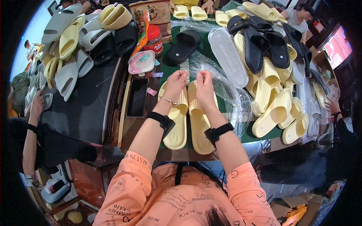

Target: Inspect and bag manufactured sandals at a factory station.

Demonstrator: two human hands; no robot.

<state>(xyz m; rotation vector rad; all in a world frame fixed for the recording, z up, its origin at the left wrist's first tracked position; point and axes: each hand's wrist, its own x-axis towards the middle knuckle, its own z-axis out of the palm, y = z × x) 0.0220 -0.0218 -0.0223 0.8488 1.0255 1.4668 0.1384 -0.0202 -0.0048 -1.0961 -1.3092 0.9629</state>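
A pair of pale yellow slippers lies side by side in front of me, the left slipper (pixel 175 132) and the right slipper (pixel 201 133), toes away from me. Over the left one's strap is my left hand (pixel 175 86), its fingers pinched together. My right hand (pixel 205 89) is pinched likewise above the right one's strap. The two hands are a little apart; whatever is between their fingertips is too small to make out. Just beyond them lies a black slipper (pixel 183 47) on the green table surface. Clear plastic wrap (pixel 222 84) is crumpled beside my right hand.
Heaped slippers in yellow, black and grey rise at right (pixel 269 79) and left (pixel 69 41). Left of my hands are a phone (pixel 137 98), a white tub (pixel 141 62) and a red-lidded jar (pixel 153 39). Other people's hands work at left (pixel 36 103), right (pixel 333 105) and across the table (pixel 207 6).
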